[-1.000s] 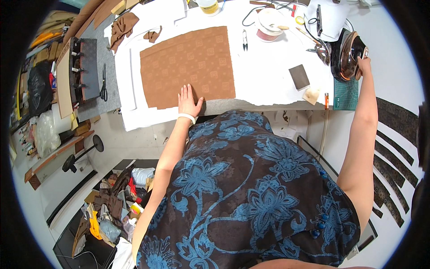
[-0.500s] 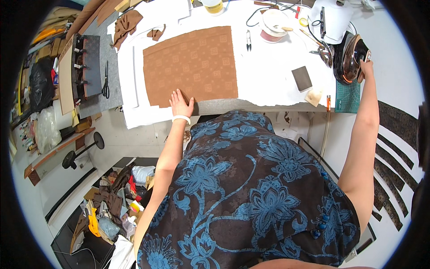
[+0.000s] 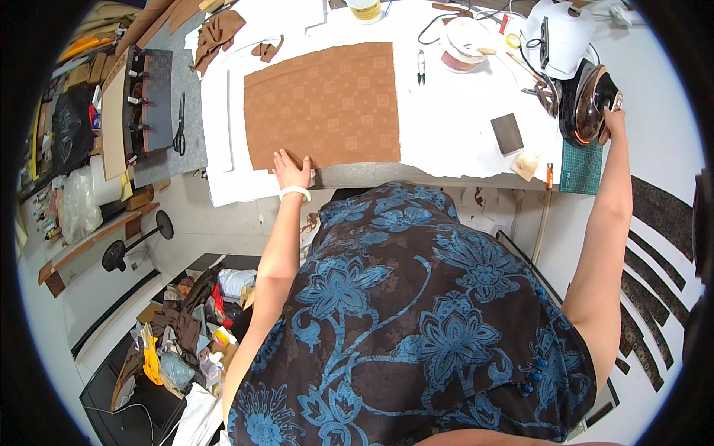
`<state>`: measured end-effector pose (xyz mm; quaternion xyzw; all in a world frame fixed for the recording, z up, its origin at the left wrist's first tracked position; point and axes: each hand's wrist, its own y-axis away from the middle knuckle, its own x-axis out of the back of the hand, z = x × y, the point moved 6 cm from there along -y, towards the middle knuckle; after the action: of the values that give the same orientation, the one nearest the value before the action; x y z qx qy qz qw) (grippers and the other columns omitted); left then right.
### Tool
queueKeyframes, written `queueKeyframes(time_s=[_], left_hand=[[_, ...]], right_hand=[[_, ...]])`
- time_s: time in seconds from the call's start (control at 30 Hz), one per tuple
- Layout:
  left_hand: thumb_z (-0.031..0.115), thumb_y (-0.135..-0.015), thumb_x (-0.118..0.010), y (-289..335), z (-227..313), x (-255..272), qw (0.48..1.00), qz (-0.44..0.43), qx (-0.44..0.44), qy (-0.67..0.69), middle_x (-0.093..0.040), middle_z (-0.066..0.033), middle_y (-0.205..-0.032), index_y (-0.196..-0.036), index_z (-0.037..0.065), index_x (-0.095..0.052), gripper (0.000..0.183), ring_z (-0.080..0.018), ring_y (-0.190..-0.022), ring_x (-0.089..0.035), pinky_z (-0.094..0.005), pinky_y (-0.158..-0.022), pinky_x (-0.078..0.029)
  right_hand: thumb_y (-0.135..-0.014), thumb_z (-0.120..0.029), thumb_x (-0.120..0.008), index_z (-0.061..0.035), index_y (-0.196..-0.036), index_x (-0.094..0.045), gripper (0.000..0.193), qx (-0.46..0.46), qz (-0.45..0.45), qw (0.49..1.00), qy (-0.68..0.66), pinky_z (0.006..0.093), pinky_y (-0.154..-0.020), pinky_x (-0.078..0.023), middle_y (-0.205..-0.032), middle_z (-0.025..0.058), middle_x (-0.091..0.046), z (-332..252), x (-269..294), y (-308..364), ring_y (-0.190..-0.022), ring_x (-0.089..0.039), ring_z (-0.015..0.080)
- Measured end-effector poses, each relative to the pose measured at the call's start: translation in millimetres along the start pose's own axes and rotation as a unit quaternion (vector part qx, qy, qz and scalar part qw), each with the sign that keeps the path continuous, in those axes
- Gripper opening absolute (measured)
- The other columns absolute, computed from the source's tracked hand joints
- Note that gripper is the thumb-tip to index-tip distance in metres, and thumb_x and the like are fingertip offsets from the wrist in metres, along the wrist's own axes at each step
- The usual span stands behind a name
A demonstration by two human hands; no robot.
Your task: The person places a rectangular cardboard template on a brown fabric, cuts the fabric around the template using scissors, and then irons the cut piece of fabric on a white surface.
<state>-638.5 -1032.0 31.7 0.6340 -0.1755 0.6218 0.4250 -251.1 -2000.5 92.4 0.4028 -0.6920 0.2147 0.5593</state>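
A rectangle of brown patterned fabric (image 3: 323,104) lies spread on the white-covered worktable. My left hand (image 3: 291,172) rests on its near edge, left of the middle, with fingers spread and the palm down. A white bangle (image 3: 295,191) circles that wrist. Far to the right, my right hand (image 3: 613,123) is wrapped round the handle of a dark, glossy iron (image 3: 593,105). The iron sits at the table's right end, beside a green cutting mat (image 3: 581,169).
Black scissors (image 3: 180,126) lie on grey felt at the left. Brown scraps (image 3: 220,39) are behind the fabric. A white tub (image 3: 462,46), small snips (image 3: 422,68), a dark square block (image 3: 507,134) and an orange lighter (image 3: 550,177) lie between fabric and iron.
My left hand has slid slightly left along the fabric's near edge. The view has shifted a little. My right hand stays on the iron.
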Motion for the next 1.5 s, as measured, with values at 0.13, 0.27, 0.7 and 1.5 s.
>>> queueKeyframes(time_s=[0.13,0.27,0.7,1.5], left_hand=[[0.046,-0.091,-0.066,-1.5,-5.0,-2.5,1.000,0.001,0.026,-0.014,-0.023,-0.0274,-0.165,-0.157,-0.004,-0.026,0.092,-0.0390,-0.154,-0.024,-0.0517,-0.125,-0.019],[0.046,-0.090,-0.066,-4.7,-17.5,1.0,0.999,0.008,0.049,0.006,-0.024,-0.0278,-0.164,-0.157,-0.004,-0.025,0.093,-0.0396,-0.153,-0.024,-0.0525,-0.125,-0.020],[0.050,-0.091,-0.065,-33.3,-53.6,10.5,0.992,0.002,0.126,-0.001,-0.027,-0.0229,-0.165,-0.160,-0.001,-0.021,0.095,-0.0345,-0.154,-0.025,-0.0545,-0.124,-0.022],[0.007,-0.086,-0.065,67.2,165.5,13.2,0.901,-0.052,-0.402,0.153,-0.067,-0.0140,-0.116,-0.110,0.003,-0.069,0.025,-0.0352,-0.110,-0.063,-0.0427,-0.094,-0.053]], right_hand=[[-0.092,-0.038,-0.071,0.0052,-0.141,-0.040,0.072,-0.008,0.004,1.000,0.002,0.0503,-0.093,-0.055,-0.129,0.0299,-0.061,1.6,8.5,1.7,-0.115,-0.064,0.0443],[-0.092,-0.038,-0.070,0.0048,-0.140,-0.040,0.071,-0.013,-0.004,1.000,-0.003,0.0505,-0.092,-0.055,-0.129,0.0304,-0.061,-2.3,7.2,10.1,-0.114,-0.065,0.0443],[-0.092,-0.038,-0.070,0.0036,-0.140,-0.041,0.070,-0.005,0.014,1.000,0.004,0.0514,-0.092,-0.055,-0.130,0.0303,-0.061,-0.4,13.5,7.3,-0.116,-0.064,0.0436],[-0.090,-0.034,-0.073,0.0096,-0.135,-0.047,0.068,0.006,0.029,0.999,0.028,0.0471,-0.096,-0.053,-0.126,0.0288,-0.064,9.2,16.2,-4.7,-0.115,-0.066,0.0411]])
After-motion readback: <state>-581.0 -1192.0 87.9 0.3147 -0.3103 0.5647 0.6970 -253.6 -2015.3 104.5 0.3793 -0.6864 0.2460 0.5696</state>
